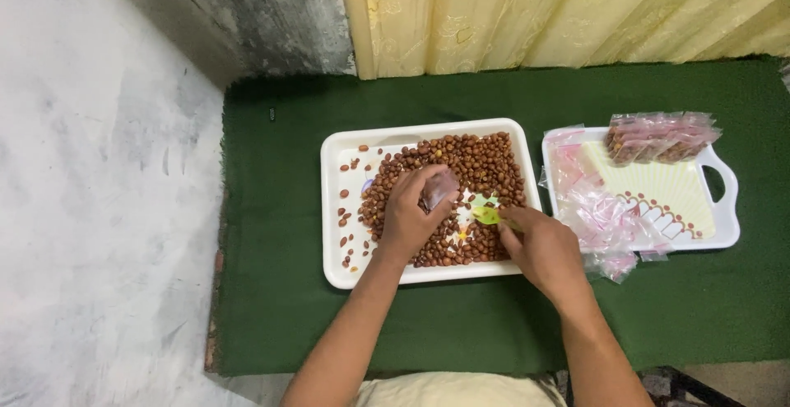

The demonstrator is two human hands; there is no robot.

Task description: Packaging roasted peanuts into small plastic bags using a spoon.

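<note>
Left hand (409, 213) grips small pouch (439, 187); right hand (539, 246) grips green scoop (485, 214) over peanuts (481, 164). Keep pouch mouth just beside scoop.

Left hand (409, 213) holds small pouch (439, 189) over peanuts (481, 164); right hand (543, 246) holds green scoop (485, 215).

Soft, even indoor light; faint shadows, mild softness throughout.

A dark green cloth (271, 292) covers the bench. Behind it hangs a pale yellow curtain (559, 12) in folds. To the left runs a whitewashed wall (90, 209), smudged grey, with a darker grey patch (247, 12) in the corner. The light is soft and even.
</note>
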